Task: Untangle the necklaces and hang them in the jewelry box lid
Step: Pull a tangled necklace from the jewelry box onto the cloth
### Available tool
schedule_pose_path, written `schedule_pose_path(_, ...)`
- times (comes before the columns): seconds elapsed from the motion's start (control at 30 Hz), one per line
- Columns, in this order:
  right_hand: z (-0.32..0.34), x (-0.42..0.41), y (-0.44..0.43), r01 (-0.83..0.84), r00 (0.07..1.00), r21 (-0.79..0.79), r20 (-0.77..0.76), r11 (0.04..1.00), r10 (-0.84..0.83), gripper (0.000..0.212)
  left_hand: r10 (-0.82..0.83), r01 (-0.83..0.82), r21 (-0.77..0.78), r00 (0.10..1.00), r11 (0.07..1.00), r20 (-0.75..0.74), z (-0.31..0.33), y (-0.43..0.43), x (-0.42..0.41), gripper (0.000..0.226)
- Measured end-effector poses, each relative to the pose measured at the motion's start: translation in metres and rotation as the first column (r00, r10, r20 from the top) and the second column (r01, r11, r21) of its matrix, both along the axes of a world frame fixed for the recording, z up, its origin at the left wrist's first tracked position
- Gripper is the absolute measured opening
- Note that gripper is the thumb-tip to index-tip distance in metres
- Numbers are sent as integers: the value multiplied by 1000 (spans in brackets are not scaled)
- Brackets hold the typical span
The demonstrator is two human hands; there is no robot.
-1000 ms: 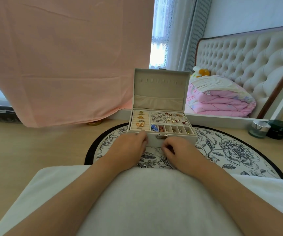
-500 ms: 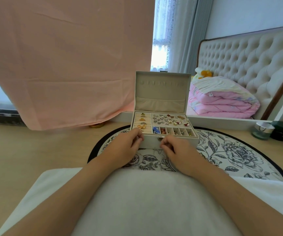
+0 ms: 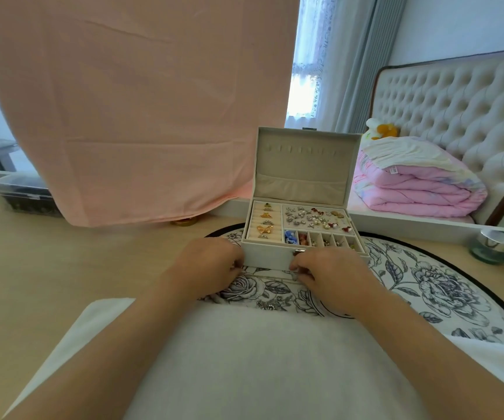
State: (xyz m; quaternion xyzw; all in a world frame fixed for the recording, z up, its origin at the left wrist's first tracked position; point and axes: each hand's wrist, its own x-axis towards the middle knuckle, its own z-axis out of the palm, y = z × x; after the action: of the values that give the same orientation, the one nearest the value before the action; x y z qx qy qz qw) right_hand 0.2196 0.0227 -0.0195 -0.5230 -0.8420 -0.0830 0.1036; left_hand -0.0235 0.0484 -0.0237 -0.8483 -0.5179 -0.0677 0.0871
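The cream jewelry box (image 3: 267, 253) stands open on a round floral mat (image 3: 435, 286). Its lid (image 3: 303, 165) is upright, with a row of bare hooks near the top and a pocket below. The tray holds rings on the left and several earrings and charms on the right. No necklace shows anywhere. My left hand (image 3: 211, 268) curls its fingers against the box's lower front left. My right hand (image 3: 332, 277) curls its fingers at the lower front, just under the metal clasp (image 3: 298, 251). What the fingertips hold is hidden.
A pink cloth (image 3: 141, 110) hangs behind the box on the left. A folded pink quilt (image 3: 417, 186) lies beside a tufted headboard on the right. A glass jar (image 3: 491, 247) and a dark container stand at the right edge. My white-clothed lap fills the foreground.
Both hands slid from the box's upper front edge down to its base. The view shifted slightly.
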Motion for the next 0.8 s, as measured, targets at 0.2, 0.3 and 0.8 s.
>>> schedule_pose_path(0.2, 20, -22, 1, -34, 990, -386, -138, 922, -22, 13, -121, 139, -125, 982, 982, 144, 21, -12, 20, 13)
schedule_pose_path(0.3, 16, -29, 0, -37, 991, -467, -128, 883, -26, 12, -132, 223, -367, 957, 903, 257, 9, -19, 29, 15)
schedule_pose_path(0.8, -4, -21, -13, -20, 818, -399, -534, 917, -214, 6, -206, 370, -385, 892, 846, 403, -7, 0, 0, 20)
